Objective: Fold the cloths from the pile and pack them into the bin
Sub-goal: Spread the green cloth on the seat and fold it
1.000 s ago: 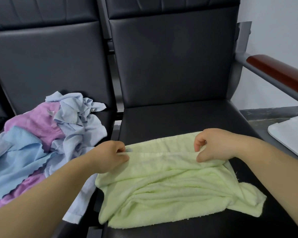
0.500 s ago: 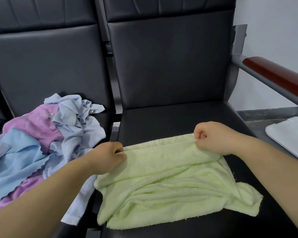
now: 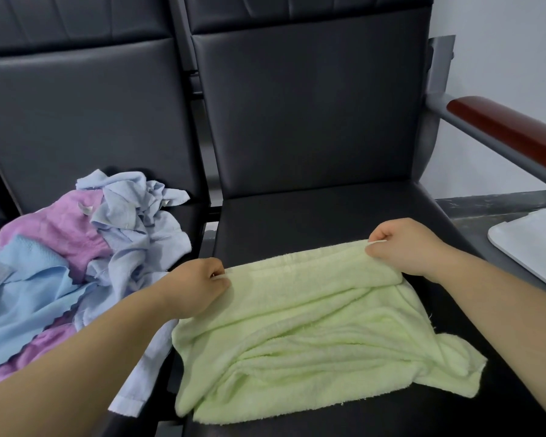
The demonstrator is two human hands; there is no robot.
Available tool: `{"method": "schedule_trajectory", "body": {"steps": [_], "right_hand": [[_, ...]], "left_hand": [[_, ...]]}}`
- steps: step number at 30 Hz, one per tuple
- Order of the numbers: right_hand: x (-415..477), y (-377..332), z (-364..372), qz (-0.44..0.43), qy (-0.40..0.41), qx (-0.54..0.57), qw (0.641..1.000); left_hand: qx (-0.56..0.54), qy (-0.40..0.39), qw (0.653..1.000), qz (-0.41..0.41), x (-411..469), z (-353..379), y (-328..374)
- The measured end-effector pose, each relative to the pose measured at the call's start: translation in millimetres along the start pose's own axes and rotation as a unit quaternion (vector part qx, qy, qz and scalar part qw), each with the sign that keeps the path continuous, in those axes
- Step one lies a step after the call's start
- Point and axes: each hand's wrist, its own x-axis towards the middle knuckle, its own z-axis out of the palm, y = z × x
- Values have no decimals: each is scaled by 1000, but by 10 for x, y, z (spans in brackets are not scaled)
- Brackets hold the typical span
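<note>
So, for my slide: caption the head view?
Left hand and right hand pinch green towel on black seat, cloth pile beside.

Rumpled green cloth (image 3: 312, 335) on seat beside heaped cloth pile (image 3: 76, 253).

towel (image 3: 312, 326): fluffy green terry | seat (image 3: 312, 216): smooth black leather-like, slight sheen | armrest (image 3: 511, 130): glossy wood, 2 o'clock

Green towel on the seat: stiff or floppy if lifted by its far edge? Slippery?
Probably floppy: the green towel lies in soft wrinkles and drapes from the edge that the left hand and right hand pinch. Likely light for its size, since two pinches hold that edge up. Its terry pile suggests it won't slip from the grip.
</note>
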Motion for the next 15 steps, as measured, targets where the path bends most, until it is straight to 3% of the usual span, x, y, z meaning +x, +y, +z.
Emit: {"method": "schedule_trajectory", "body": {"steps": [15], "right_hand": [[188, 93, 149, 10, 56, -48, 997]], "left_hand": [[-10, 30, 999, -42, 83, 38, 3]]}}
